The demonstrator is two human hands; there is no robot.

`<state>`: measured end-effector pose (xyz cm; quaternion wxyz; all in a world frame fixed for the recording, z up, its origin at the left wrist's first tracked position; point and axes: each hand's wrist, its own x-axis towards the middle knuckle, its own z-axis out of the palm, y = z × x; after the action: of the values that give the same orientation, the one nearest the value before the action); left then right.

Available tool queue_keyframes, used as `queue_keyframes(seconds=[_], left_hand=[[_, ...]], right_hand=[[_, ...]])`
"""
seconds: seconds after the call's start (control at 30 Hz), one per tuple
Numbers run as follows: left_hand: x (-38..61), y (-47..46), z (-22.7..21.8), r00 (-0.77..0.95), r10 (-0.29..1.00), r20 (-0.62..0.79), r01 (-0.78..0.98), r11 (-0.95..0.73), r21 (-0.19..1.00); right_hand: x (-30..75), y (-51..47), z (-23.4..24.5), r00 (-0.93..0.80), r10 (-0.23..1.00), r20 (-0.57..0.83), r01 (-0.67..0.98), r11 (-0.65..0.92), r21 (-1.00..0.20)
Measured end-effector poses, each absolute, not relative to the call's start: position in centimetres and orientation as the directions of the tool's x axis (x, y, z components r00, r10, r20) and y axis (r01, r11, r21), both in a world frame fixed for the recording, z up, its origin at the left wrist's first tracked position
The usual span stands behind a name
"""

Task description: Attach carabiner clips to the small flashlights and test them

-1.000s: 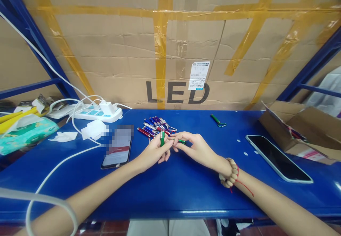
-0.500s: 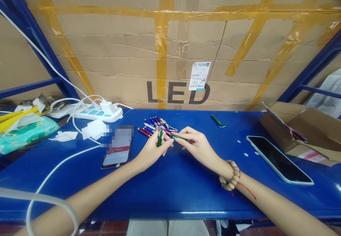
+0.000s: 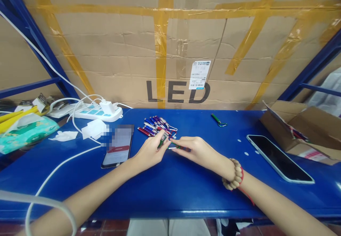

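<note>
Over the blue table my left hand (image 3: 152, 147) is closed around a small green keychain flashlight (image 3: 160, 143), mostly hidden by the fingers. My right hand (image 3: 198, 151) pinches a green carabiner clip (image 3: 175, 146) between thumb and fingers. The fingertips of both hands almost meet where the clip and flashlight come together; whether the two are joined I cannot tell. Just beyond my left hand lies a pile of red, blue and purple keychain flashlights (image 3: 153, 124) with metal clips. Farther back, a green flashlight with a clip (image 3: 215, 118) rests alone on the table.
On the left are a phone with a lit screen (image 3: 118, 147), a white power strip (image 3: 99, 112) with cables, crumpled white paper (image 3: 94, 129) and a green packet (image 3: 29, 133). To the right are a dark-screened phone (image 3: 279, 159) and an open cardboard box (image 3: 314, 126). A large carton (image 3: 119, 58) stands behind.
My left hand has tilted the green flashlight, which stood more upright before. My right hand has moved slightly down with the clip, which shows more clearly now.
</note>
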<state>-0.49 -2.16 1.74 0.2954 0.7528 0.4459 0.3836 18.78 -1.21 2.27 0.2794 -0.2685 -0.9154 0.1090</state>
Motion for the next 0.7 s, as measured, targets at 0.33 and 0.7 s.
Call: queue_keyframes(seconds=[0.33,0.7], left_hand=[[-0.1,-2.2,1.5,0.357,0.879,0.316,0.43,-0.455,0.78],[0.1,-2.8,2.1,0.313,0.898,0.311,0.395,-0.42,0.817]], right_hand=[[18.4,-1.2,1.2,-0.784,0.425,0.453,0.483,0.875,0.015],[18.6,-1.2,2.3,-0.607,0.498,0.619,0.467,0.854,-0.23]])
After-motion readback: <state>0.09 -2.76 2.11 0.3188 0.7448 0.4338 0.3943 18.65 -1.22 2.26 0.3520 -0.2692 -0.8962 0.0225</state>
